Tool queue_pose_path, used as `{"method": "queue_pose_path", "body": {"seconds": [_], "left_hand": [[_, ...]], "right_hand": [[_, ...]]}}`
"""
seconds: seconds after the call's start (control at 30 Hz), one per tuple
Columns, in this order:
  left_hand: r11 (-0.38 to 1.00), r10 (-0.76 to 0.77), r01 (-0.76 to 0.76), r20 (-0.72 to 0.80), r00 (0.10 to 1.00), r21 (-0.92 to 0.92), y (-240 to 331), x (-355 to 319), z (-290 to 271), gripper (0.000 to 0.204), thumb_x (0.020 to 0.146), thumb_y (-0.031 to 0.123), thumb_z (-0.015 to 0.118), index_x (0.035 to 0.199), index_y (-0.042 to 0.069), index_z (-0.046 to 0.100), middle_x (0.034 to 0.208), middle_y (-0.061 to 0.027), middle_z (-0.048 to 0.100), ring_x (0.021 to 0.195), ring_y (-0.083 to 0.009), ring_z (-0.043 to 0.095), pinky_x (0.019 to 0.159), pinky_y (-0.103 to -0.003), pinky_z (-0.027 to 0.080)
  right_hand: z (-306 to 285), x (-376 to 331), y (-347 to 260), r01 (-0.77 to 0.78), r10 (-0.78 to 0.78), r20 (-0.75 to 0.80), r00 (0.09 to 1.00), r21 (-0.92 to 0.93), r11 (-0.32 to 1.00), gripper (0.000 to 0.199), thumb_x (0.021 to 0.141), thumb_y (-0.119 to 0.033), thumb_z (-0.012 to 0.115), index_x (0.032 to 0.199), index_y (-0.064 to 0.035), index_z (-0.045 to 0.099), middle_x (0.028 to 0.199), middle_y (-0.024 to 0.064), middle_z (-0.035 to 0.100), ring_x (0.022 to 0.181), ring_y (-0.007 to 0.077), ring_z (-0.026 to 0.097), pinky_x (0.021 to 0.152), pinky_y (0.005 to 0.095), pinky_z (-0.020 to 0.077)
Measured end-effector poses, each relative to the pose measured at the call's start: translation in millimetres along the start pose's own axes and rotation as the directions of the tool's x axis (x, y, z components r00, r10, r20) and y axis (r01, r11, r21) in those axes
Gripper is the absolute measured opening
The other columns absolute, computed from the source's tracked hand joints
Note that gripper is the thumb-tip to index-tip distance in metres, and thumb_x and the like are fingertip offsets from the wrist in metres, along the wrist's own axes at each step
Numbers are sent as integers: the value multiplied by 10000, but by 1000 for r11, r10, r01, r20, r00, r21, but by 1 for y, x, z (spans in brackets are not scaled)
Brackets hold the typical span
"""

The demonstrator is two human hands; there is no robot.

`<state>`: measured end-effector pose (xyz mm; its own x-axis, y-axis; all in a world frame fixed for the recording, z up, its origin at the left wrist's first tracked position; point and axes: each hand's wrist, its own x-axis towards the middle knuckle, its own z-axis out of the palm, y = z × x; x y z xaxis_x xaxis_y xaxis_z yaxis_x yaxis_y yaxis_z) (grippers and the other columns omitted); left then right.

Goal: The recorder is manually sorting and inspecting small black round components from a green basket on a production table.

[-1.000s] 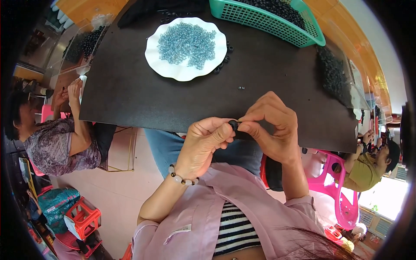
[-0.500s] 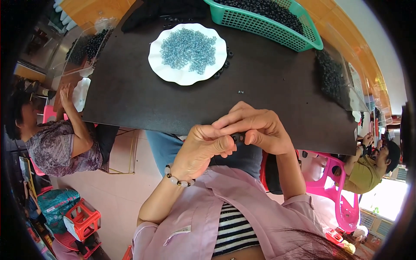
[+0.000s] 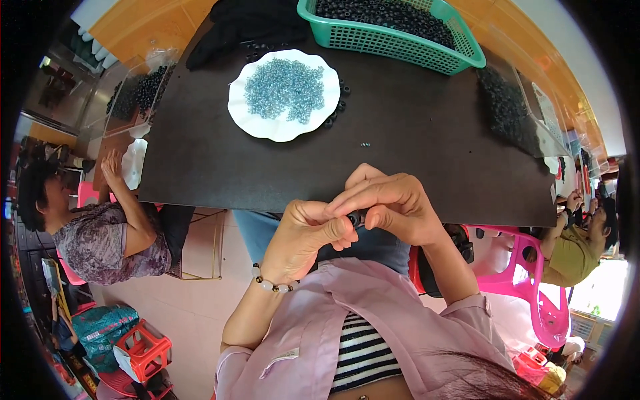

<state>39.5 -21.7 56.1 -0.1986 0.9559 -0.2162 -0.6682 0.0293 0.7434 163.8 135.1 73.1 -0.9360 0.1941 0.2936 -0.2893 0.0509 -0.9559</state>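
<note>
Both hands meet at near edge of dark surface (image 3: 400, 147) — left hand (image 3: 307, 233) and right hand (image 3: 393, 207) pinch small black bead (image 3: 355, 218) together. White plate (image 3: 267, 127) of blue-grey beads (image 3: 283, 90) beyond — green basket (image 3: 400, 50) at far edge.

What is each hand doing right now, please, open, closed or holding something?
Left hand: closed, fingertips pinching the small dark part.
Right hand: closed, fingers curled onto the same small dark part.
</note>
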Motion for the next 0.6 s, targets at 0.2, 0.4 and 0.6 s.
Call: {"method": "queue_pose_path", "body": {"seconds": [0.2,0.4,0.6], "left_hand": [[995,-64,60,44,997,83,15,-7,4,212,842,206,736,823,-4,713,724,-93,683,624,-113,615,573,-226,495],[988,-67,58,62,996,143,23,-14,10,177,847,158,731,834,-17,713,728,-93,689,625,-104,618,571,-228,503],[937,-124,109,24,992,333,41,-42,32,119,820,76,747,834,-37,715,735,-78,695,658,-77,619,586,-213,494]], "right_hand": [[8,-2,-2,39,-39,-32,999,5,999,349,837,-363,693,976,-46,730,997,88,714,846,184,504,780,316,412],[8,-6,-13,73,-71,32,997,-76,994,325,837,-327,705,1010,-53,713,1019,87,704,865,201,513,807,331,419],[17,-13,-38,238,-208,141,968,-249,939,246,878,-252,673,1005,-45,711,1033,89,694,849,226,550,791,337,439]]}}
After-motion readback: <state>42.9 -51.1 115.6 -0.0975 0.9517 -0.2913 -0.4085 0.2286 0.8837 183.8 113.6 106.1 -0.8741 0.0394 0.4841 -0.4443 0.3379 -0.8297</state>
